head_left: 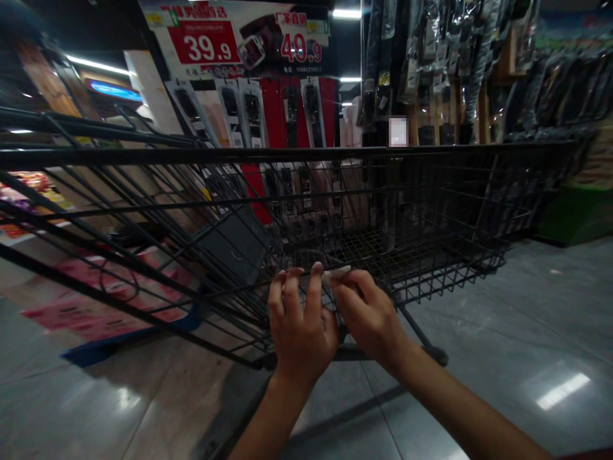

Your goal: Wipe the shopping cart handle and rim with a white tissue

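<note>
A black wire shopping cart stands side-on before me. Low at its side, my left hand is raised with the fingers apart and slightly bent, their tips by the wires. Whether the fingertips touch the wires I cannot tell. My right hand is closed just to the right of it, with thumb and fingers pinched on a small whitish strip. The strip points toward the left index finger, and its kind is unclear. A dark grey panel sits in the cart's left end.
Behind the cart, packaged belts hang below a red price sign. Wrapped dark goods hang at the right. Pink packages rest on a blue pallet at the left. Grey tiled floor surrounds the cart.
</note>
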`<state>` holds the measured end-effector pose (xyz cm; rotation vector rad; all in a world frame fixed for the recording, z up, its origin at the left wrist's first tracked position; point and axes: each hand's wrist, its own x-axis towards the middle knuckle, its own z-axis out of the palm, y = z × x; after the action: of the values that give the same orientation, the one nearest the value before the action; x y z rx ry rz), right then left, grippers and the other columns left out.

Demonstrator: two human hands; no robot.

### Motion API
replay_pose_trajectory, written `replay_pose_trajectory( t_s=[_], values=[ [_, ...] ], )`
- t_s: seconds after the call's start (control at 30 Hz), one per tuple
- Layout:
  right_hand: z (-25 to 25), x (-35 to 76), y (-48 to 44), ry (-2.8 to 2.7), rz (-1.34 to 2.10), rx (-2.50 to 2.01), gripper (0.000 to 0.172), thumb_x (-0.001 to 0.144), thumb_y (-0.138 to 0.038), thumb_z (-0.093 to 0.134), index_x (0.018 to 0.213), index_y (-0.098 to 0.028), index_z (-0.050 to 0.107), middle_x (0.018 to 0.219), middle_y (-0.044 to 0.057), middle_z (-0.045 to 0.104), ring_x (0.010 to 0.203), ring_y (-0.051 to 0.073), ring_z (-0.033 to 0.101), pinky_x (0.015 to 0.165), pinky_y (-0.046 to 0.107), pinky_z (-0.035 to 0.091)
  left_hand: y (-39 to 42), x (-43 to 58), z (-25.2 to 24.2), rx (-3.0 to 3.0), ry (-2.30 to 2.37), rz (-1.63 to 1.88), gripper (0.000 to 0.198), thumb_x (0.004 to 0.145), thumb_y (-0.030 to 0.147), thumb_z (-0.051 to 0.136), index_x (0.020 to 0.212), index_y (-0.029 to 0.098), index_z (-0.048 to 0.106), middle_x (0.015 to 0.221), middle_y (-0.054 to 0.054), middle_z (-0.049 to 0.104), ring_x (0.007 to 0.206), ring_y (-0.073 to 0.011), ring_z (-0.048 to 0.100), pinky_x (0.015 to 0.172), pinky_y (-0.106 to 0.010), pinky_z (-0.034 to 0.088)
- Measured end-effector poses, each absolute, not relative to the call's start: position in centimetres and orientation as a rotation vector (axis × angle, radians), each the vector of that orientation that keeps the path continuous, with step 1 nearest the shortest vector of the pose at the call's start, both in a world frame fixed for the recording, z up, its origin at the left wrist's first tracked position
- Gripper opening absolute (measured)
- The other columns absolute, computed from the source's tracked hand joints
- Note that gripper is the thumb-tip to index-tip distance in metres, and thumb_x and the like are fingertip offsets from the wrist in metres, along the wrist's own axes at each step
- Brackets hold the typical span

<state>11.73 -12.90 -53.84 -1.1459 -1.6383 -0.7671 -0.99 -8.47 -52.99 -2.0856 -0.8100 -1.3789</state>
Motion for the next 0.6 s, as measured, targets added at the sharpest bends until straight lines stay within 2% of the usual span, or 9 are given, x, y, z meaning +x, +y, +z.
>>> replay_pose_trajectory(
  t_s=[0.2,0.43,0.6],
  values=[
    [-56.9,13.0,-14.0,-1.754,-0.777,-1.228,0.022,0.092,-0.011,0.043,0.099,-0.008,0.064,0.089,0.012,0.061,0.081,0.018,0.062,0.068,0.027,0.055,-8.5,-0.9,-52.8,-2.056,-0.833,-1.361,0.053,0.074,0.011,0.059,0.127,0.013,0.051,0.120,-0.015,0.047,0.121,-0.0321,0.038,0.101,-0.046,0.040],
    [-56.2,12.5,-13.9,-1.701,-0.793,-1.314,0.021,0.086,-0.008,0.042,0.083,-0.013,0.062,0.080,0.008,0.060,0.065,0.014,0.059,0.054,0.024,0.050,-8.0,-0.9,-53.0,-2.002,-0.821,-1.358,0.050,0.076,0.011,0.058,0.126,0.016,0.051,0.117,-0.014,0.049,0.119,-0.0300,0.039,0.099,-0.042,0.041],
    [-52.9,12.9,-14.6,-1.560,-0.898,-1.145,0.016,0.086,-0.008,0.051,0.095,-0.015,0.062,0.085,0.007,0.061,0.073,0.014,0.059,0.060,0.025,0.051,-7.8,-0.7,-53.0,-1.990,-0.806,-1.365,0.050,0.077,0.009,0.059,0.125,0.015,0.051,0.117,-0.014,0.048,0.119,-0.0304,0.038,0.099,-0.042,0.041]
  ],
)
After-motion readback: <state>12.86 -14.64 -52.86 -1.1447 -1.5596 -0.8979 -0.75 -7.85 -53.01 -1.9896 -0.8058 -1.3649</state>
